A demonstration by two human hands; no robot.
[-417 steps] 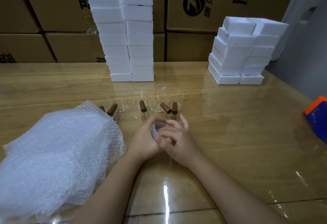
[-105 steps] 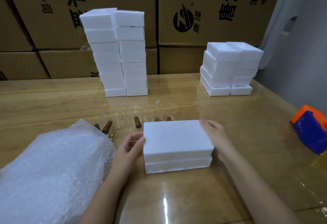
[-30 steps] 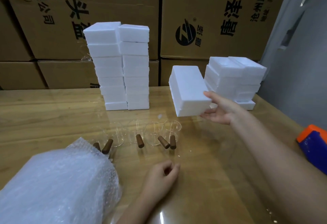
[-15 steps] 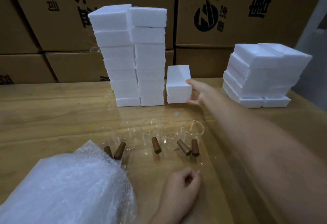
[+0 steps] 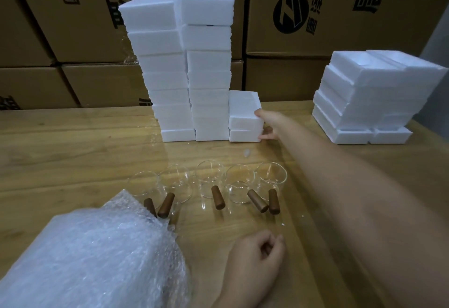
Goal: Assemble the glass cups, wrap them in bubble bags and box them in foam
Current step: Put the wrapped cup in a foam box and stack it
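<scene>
A closed white foam box (image 5: 244,111) stands on the wooden table (image 5: 73,157), right against the tall stack of foam boxes (image 5: 184,64). My right hand (image 5: 268,125) reaches far forward and grips the box's right end, fingers on its top edge and thumb low at its base. Several glass cups (image 5: 239,186) with brown wooden handles stand in a row in the middle of the table. My left hand (image 5: 255,259) rests on the table in front of them, fingers loosely curled, holding nothing. A pile of bubble bags (image 5: 92,259) lies at the lower left and hides part of the leftmost cup.
A lower stack of open foam halves (image 5: 369,98) stands at the back right. Large cardboard cartons (image 5: 340,4) wall off the far edge of the table. A small white foam crumb (image 5: 246,153) lies behind the cups.
My right hand carried the closed foam box from in front of me to the back and set it down beside the tall stack. My left hand stayed resting near the cups.
</scene>
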